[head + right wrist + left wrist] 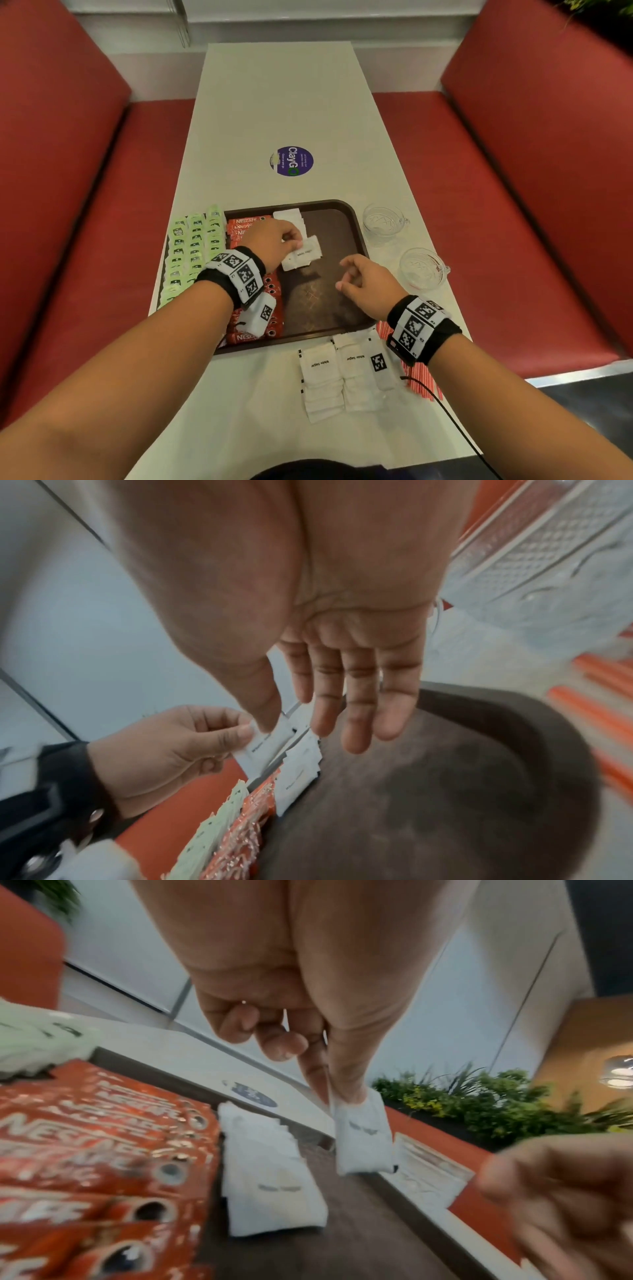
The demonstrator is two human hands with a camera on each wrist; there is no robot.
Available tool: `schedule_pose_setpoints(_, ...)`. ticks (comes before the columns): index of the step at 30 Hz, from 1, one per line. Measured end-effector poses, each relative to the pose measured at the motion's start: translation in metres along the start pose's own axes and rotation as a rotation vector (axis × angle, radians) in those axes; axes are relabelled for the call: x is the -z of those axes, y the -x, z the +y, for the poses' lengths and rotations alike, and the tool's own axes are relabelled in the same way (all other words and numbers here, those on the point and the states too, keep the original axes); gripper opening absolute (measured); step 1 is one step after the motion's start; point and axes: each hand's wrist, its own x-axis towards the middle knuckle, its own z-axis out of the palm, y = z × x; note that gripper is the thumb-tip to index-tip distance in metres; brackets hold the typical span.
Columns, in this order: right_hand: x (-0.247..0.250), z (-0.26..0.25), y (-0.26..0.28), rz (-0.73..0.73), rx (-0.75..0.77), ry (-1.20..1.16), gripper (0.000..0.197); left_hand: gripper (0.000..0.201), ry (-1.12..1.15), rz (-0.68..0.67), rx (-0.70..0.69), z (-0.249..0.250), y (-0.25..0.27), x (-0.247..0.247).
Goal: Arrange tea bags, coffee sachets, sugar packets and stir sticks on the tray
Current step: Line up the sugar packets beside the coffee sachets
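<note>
White sugar packet (306,254) pinched in my left hand (274,242), low over the brown tray (346,212).

My left fingers (310,1074) and thumb hold the packet by its top edge, so it hangs just right of the sugar packets already laid (270,1172), with the red coffee sachets (246,228) and green tea bags (195,240) farther left of the fingers. My right hand (364,279) hovers loose and holds nothing, over bare tray to the right of the held packet. I judge I'm mid-way through the sugar step: more packets (342,373) and the red stir sticks (419,383) wait on the tabletop (281,102) behind my right wrist. Next I should lower this one beside its row, release, then reach back for another.
</note>
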Motion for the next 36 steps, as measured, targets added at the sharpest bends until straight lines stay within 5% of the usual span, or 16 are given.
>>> schedule_pose_setpoints(6, 0.008, 0.011, 0.022, -0.254, -0.039, 0.235, 0.034, 0.010, -0.165, -0.176, 0.104, -0.014, -0.011, -0.014)
schedule_pose_setpoints(11, 0.008, 0.013, 0.035, -0.353, -0.005, 0.401, 0.027, 0.011, -0.247, -0.160, 0.150, -0.017, -0.017, -0.022)
schedule_pose_setpoints(20, -0.003, 0.015, 0.049, -0.370, 0.071, 0.563, 0.044, 0.006, -0.279, -0.121, 0.185, -0.012, -0.019, -0.025)
schedule_pose_setpoints(29, -0.007, 0.013, 0.056, -0.346, 0.068, 0.577, 0.035, 0.026, -0.450, -0.258, 0.062, 0.004, -0.003, -0.024)
schedule_pose_setpoints(36, -0.008, 0.014, 0.061, -0.298, 0.093, 0.554, 0.022, 0.015, -0.189, -0.222, -0.141, 0.036, 0.053, -0.022)
